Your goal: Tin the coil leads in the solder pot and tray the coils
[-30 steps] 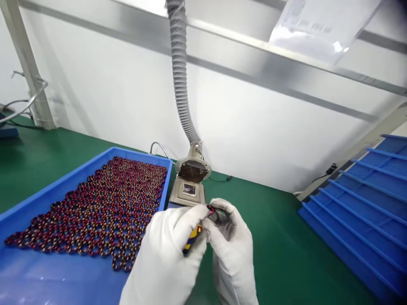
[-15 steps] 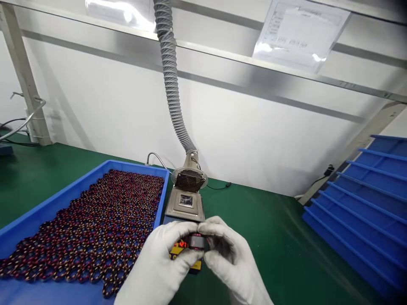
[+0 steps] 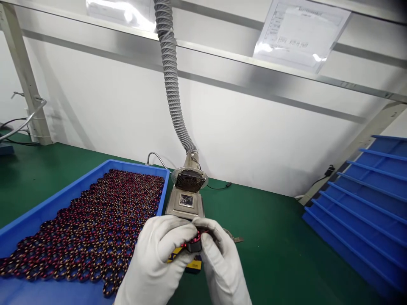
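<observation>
Gloved L hand (image 3: 155,258) and R hand (image 3: 221,264) pressed close together, pinching a small wound coil (image 3: 194,245) above the bench (image 3: 280,237), just past the right edge of the tray (image 3: 70,186) (prob. two-handed so it stays steady, imo).

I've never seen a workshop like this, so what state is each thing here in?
Left gloved hand: closed on the coil
Right gloved hand: closed on the coil
Small coil: held between both hands, red wire showing
Blue tray: holding many coils in a dense layer
Ribbed grey hose: joined to the fan unit
</observation>
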Tool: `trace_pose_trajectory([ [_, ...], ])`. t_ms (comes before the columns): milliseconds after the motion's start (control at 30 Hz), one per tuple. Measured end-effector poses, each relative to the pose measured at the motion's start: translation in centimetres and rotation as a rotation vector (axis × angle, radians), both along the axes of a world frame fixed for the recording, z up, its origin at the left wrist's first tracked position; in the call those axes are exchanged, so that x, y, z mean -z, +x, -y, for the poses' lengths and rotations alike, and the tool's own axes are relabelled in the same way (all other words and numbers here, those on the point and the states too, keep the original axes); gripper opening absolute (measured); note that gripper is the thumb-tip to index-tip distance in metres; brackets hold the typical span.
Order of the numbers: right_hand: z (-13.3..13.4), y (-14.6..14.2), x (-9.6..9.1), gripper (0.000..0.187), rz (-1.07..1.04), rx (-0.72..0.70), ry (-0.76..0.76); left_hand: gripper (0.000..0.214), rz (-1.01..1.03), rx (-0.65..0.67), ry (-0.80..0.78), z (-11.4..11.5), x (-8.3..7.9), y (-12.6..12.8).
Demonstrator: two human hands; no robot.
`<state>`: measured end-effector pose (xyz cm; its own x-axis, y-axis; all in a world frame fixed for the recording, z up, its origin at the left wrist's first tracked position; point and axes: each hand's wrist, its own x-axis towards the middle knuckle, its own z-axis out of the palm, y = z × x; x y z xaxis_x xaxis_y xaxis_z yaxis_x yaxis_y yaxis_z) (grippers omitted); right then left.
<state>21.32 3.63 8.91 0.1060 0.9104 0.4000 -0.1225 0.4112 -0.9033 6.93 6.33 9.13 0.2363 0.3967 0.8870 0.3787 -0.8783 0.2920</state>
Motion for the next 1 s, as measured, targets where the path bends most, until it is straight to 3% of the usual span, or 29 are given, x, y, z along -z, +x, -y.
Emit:
trace_pose_trajectory([
  [167, -0.2, -1.0, 0.3, 0.036, -0.001, 0.021, -0.013, 0.021, -0.02, -0.075, 0.087, 0.0, -0.3, -0.1],
  [333, -0.9, -0.8, 0.6, 0.036, -0.158, -0.043, -0.072, 0.017, -0.036, -0.066, 0.001, -0.2, -0.5, -0.2],
  [500, -0.3, -1.7, 0.3, 0.029, -0.35, -0.114, -0.194, 0.022, 0.013, 0.225, -0.26, -0.4, -1.0, -0.4],
  [567, 0.0, -1.9, 0.3, 0.027, -0.37, -0.154, -0.222, 0.007, 0.143, 0.32, -0.384, -0.4, -1.2, -0.6],
  [700, 0.3, -1.8, 0.5, 0.028, -0.371, -0.193, -0.231, 0.012, 0.493, 0.365, -0.615, -0.5, -1.4, -1.2],
  [800, 0.3, -1.6, 0.7, 0.024, -0.394, -0.211, -0.237, 0.009, 0.494, 0.321, -0.701, -0.7, -1.6, -1.5],
  [900, 0.0, -1.9, 0.9, 0.022, -0.4, -0.151, -0.221, 0.021, 0.331, 0.427, -0.752, -0.6, -1.8, -0.7],
  [1000, -0.4, -2.3, 1.1, 0.025, -0.418, -0.13, -0.232, 0.009, 0.484, 0.5, -0.695, -0.3, -1.5, 0.1],
])
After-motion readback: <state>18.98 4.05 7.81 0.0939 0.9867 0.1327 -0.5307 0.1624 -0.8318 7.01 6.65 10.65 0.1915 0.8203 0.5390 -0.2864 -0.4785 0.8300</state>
